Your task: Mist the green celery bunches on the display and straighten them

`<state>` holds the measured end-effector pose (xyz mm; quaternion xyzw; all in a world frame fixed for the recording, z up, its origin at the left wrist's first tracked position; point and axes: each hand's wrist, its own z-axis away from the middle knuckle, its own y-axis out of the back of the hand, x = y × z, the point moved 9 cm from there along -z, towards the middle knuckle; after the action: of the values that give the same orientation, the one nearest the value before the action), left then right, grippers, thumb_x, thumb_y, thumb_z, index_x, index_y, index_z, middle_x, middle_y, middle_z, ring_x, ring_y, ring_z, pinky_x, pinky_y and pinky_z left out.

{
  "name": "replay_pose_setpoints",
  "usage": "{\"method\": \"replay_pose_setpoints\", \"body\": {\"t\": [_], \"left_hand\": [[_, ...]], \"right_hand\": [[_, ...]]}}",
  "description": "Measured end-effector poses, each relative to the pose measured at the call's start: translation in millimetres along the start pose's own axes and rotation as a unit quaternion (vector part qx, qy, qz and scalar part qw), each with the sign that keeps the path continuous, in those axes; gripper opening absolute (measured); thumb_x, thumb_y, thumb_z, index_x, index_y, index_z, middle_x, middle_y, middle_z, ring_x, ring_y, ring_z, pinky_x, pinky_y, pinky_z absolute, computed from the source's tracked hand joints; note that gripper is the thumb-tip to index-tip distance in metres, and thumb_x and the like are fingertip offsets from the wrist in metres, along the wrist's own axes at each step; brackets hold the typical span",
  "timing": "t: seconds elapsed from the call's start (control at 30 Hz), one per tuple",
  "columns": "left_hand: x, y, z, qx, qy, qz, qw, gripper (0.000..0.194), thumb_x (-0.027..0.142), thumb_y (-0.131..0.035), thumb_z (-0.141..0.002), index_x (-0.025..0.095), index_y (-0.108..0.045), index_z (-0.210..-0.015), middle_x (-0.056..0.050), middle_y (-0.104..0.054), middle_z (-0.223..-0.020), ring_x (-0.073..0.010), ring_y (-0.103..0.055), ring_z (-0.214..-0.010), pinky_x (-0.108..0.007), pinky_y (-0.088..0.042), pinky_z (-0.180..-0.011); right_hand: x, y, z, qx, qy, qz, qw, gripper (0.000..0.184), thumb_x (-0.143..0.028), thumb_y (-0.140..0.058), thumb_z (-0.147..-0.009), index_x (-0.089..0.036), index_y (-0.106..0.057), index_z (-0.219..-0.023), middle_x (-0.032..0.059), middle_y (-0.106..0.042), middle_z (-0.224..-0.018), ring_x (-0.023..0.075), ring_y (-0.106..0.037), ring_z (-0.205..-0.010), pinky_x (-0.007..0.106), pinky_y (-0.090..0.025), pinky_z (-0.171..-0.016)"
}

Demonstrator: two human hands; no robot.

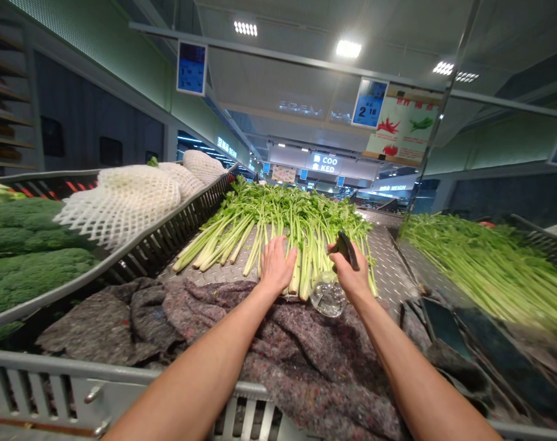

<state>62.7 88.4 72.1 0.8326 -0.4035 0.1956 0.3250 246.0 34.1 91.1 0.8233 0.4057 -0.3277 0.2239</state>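
Loose stalks of celery (260, 229) lie spread over a dimpled metal surface, leafy ends pointing away from me. My left hand (277, 264) is flat on the cut ends near the middle, its fingers stretched out. To its right, my right hand (355, 272) grips a spray bottle (328, 296) by the neck. The bottle has a black trigger head and a clear body, which tilts toward me over the near stalks. How much liquid is inside I cannot tell.
A crumpled grey-brown felt blanket (306, 349) covers the front, over a grey slatted crate (67, 392). On the left, a black crate (140, 251) holds broccoli (39, 263) and produce in white foam nets (126, 196). A mirror (480, 257) at right reflects the celery. Price signs (370, 103) hang above.
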Motion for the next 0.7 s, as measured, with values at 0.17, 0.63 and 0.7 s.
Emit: {"method": "replay_pose_setpoints", "body": {"t": [0.17,0.63,0.7], "left_hand": [[0.6,-0.1,-0.5,0.0,0.002,-0.002,1.0,0.042,0.035,-0.036,-0.079,0.014,-0.041,-0.115,-0.012,-0.045,-0.12,-0.0252,-0.039,-0.113,-0.044,-0.032,-0.093],[2.5,0.9,0.3,-0.004,-0.004,-0.006,1.0,0.041,0.034,-0.036,-0.079,0.015,-0.041,-0.114,-0.011,-0.046,-0.118,-0.0254,-0.039,-0.111,-0.043,-0.032,-0.092],[2.0,0.0,-0.3,-0.007,-0.002,-0.009,1.0,0.041,0.034,-0.037,-0.078,0.014,-0.041,-0.114,-0.011,-0.046,-0.119,-0.0256,-0.039,-0.111,-0.043,-0.032,-0.092]], "right_hand": [[-3.9,-8.8,1.8,-0.044,-0.017,-0.022,0.999,0.025,-0.029,-0.051,-0.062,-0.018,-0.06,-0.083,0.0002,-0.06,-0.076,0.0125,-0.05,-0.061,0.024,-0.036,-0.053],[16.6,43.3,-17.7,0.139,-0.03,-0.012,0.99,0.036,-0.03,-0.054,-0.058,-0.019,-0.06,-0.091,0.0002,-0.06,-0.076,0.0133,-0.051,-0.063,0.023,-0.038,-0.052],[24.3,53.3,-23.0,0.165,-0.042,-0.012,0.985,0.036,-0.029,-0.055,-0.056,-0.019,-0.06,-0.09,-0.0002,-0.06,-0.074,0.0131,-0.05,-0.062,0.023,-0.038,-0.053]]}}
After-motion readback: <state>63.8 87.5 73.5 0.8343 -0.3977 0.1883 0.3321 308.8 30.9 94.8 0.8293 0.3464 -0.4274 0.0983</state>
